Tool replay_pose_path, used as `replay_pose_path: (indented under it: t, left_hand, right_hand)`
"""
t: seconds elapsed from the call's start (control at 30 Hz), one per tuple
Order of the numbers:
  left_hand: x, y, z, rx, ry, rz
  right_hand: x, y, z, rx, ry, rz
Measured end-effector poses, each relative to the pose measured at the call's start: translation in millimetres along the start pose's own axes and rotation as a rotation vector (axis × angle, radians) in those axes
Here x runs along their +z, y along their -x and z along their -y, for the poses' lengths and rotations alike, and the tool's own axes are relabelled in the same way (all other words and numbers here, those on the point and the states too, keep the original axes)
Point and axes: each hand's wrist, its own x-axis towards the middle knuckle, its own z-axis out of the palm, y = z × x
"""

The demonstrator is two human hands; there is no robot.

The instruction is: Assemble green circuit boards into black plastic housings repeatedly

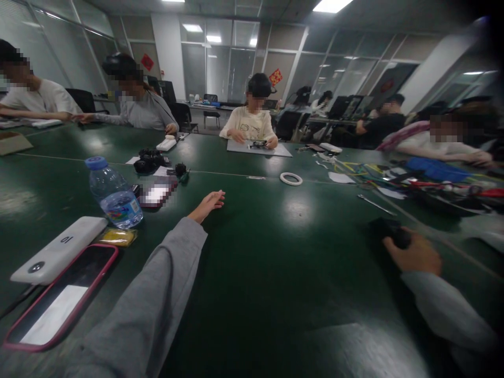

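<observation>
My left hand (207, 206) hovers over or rests on the green table (275, 262), its fingers stretched out and nothing visible in them. Toward the right side, my right hand (421, 253) is closed around a small black rounded object (400, 237); motion blur hides what kind it is. A metal tweezer-like tool (376, 204) lies just beyond that hand. Left of my left hand are a phone with a lit screen (157, 193) and a water bottle (114, 194), part full with a blue cap.
A white power bank (59, 249), a red-cased phone (63, 299) and a yellow packet (118, 237) lie at the left. A white ring (291, 179) sits ahead, black gear (149, 160) farther left. Tangled cables and a blue tray (437, 169) fill the right; several people sit around.
</observation>
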Motion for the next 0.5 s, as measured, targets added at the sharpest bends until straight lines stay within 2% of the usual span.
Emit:
replay_pose_path:
  t: [0.07,0.1,0.27,0.4,0.5]
  left_hand:
    - [0.3,2.2,-0.3,0.007,-0.018,-0.002]
    - [0.9,3.9,-0.8,0.016,-0.031,0.000]
    - [5.8,11.9,-5.3,0.050,-0.084,0.002]
    - [9.0,12.5,-8.1,0.044,-0.075,-0.029]
    - [9.8,11.3,-7.9,0.050,-0.073,-0.042]
  right_hand:
    - [21.2,1.9,45.2,0.087,0.095,0.031]
    - [32.5,2.5,71.2,0.065,0.083,0.067]
    - [74.6,14.3,207.1,-0.215,-0.099,0.151]
    - [86.3,38.9,300.1,-0.374,-0.214,0.274]
    - [86.2,57.0,350.0,-0.496,-0.293,0.371]
